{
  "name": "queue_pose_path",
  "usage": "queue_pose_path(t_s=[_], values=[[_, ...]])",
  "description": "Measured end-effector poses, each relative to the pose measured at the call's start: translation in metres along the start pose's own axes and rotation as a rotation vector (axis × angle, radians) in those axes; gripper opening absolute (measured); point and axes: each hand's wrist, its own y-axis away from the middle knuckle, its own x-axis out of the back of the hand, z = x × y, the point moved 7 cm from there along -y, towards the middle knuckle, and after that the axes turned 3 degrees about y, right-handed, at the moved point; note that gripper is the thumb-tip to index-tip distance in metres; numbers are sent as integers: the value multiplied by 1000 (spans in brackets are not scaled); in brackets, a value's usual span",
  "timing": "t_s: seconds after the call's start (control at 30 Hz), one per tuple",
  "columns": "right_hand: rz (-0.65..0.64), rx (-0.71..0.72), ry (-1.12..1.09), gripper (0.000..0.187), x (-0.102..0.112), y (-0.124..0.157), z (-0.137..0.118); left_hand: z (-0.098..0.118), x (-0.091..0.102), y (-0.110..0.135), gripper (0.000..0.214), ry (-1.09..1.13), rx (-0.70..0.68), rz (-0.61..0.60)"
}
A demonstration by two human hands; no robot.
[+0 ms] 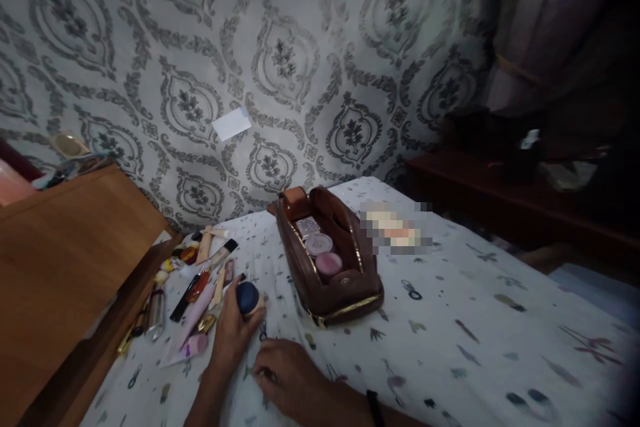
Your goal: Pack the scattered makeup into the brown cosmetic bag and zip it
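My left hand (231,320) is closed round a small jar with a dark blue lid (247,297), just above the patterned sheet. Close beside it, my right hand (293,373) is curled, and its fingers hide whatever may be in them. A brown zip bag (330,303) lies unzipped ahead of my hands. Inside it are a glittery silver box (307,227), a pale round compact (319,245) and a pink round lid (329,265). Left of my left hand lie several cosmetics, among them a pink tube (197,310), a clear bottle (155,313) and a pink-capped tube (195,345).
A wooden board (75,267) borders the bed on the left. Patterned wallpaper (285,60) rises behind, with a white card (232,124) on it. Right of the bag lies a blurred-out item (395,227). A dark red surface (465,177) stands beyond the bed.
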Motion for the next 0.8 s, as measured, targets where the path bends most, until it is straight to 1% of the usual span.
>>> queue_pose_path(t_s=[0.1,0.23,0.43,0.67,0.8], values=[[3,-8,-32,19,6,1,-5,-2,1,0,79,66,49,-20],[0,-8,-47,17,9,0,-7,-2,3,1,82,92,90,-27],[-24,7,-96,18,6,0,-4,-1,5,4,77,136,97,-56],[-19,72,-65,19,-4,-3,4,-9,5,6,83,165,86,-60],[-17,46,-86,18,0,-2,1,-10,5,7,83,171,101,-62]])
